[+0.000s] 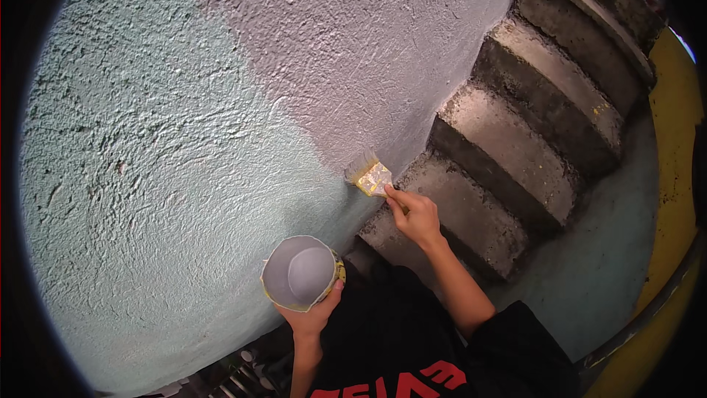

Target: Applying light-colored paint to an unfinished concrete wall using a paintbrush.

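Note:
My right hand (417,216) grips the handle of a flat paintbrush (375,177), its ferrule spotted with yellow and white paint. The bristles are at the textured wall, low in the purple-grey painted area (353,55), close to its border with the mint-green area (165,188); whether they touch it I cannot tell. Lower left of the brush, my left hand (314,312) holds a round tub (302,274) of pale grey-lilac paint, thumb on its paint-stained outer side. The tub's rim is uneven.
Worn concrete steps (508,144) climb along the wall towards the upper right. Beyond them are a blue-green surface (596,238), a yellow wall (671,122) and a dark handrail (640,320). Assorted items (243,376) lie below the wall's lower edge.

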`<state>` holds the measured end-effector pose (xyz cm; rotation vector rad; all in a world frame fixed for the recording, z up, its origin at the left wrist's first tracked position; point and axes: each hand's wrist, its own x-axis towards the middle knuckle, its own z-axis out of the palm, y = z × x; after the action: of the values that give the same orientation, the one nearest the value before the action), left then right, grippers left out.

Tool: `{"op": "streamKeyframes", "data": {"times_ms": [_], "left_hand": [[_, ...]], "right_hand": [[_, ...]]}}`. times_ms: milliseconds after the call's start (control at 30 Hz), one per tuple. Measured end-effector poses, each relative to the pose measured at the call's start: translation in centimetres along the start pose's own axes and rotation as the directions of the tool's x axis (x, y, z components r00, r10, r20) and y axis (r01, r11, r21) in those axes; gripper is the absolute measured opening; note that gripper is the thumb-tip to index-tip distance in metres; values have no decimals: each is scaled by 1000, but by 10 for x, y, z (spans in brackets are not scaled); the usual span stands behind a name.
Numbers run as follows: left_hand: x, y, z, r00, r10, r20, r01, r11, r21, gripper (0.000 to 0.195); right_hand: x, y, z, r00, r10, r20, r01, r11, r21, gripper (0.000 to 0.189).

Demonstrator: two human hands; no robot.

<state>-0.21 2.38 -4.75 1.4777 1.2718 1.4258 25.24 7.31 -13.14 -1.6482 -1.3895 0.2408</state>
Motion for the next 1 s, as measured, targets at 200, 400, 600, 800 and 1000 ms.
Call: {"op": "streamKeyframes", "data": {"times_ms": [200, 400, 600, 800, 1000], "left_hand": [[4, 4, 3, 999, -41, -5, 41, 999, -13, 92], [7, 5, 5, 996, -92, 20, 92, 996, 8, 91], [5, 3, 4, 999, -48, 13, 48, 998, 31, 92], [2, 4, 5, 999, -48, -4, 48, 999, -19, 92], [-2, 3, 1, 999, -52, 9, 52, 999, 3, 92]], "right_hand": [[-9, -20, -36, 994, 84, 72, -81, 996, -45, 31], [0, -14, -3, 998, -56, -18, 56, 998, -25, 33], [-18, 5, -3, 990, 6, 142, 17, 987, -160, 28], [-24, -7, -14, 973, 90, 212, -25, 956, -293, 27], [10, -49, -20, 993, -67, 93, 85, 976, -201, 28]]}}
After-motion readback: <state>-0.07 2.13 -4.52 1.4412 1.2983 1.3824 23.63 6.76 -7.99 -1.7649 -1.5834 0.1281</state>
